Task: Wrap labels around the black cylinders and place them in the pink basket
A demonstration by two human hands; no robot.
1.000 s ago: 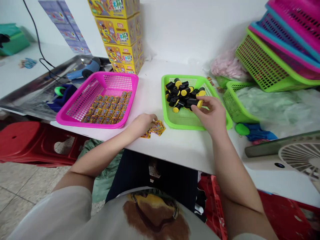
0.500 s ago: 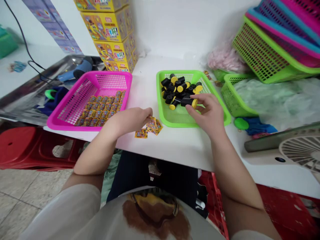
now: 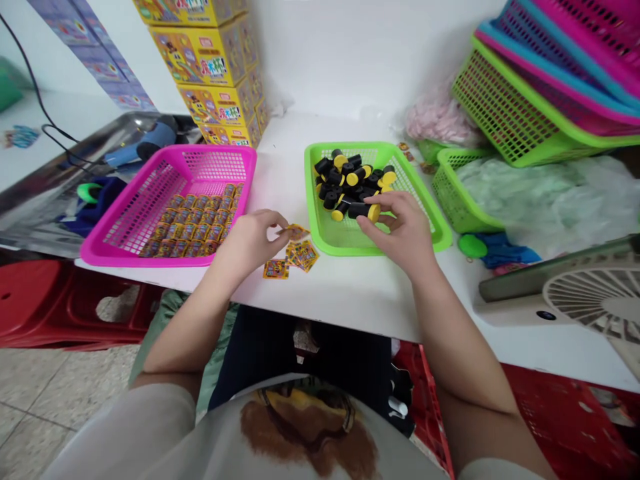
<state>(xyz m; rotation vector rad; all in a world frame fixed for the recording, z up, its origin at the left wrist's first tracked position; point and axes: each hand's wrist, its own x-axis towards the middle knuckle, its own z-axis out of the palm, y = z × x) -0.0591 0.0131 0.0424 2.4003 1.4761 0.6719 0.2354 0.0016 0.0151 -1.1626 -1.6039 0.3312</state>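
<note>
The white desk supports the items listed; clock positions are read from the green basket, 12 o'clock being the far side. A stack of yellow boxes stands at 10 o'clock. The pink basket is located at 9 o'clock, well apart from the green basket. The right hand is positioned over the green basket, right of centre at 4 o'clock. The left hand is at 8 o'clock, outside the basket.

Black cylinders with yellow ends lie heaped toward the green basket's 11 o'clock corner. The right grip clasps one held cylinder between thumb and fingertips, yellow end toward the palm. Wrapped cylinders lie in close rows in the pink basket; their print seems to match the labels, but is too small to confirm.

The left grip pinches one held label by its edge, near the label pile at 8 o'clock. A single label lies just beside that pile.
</note>
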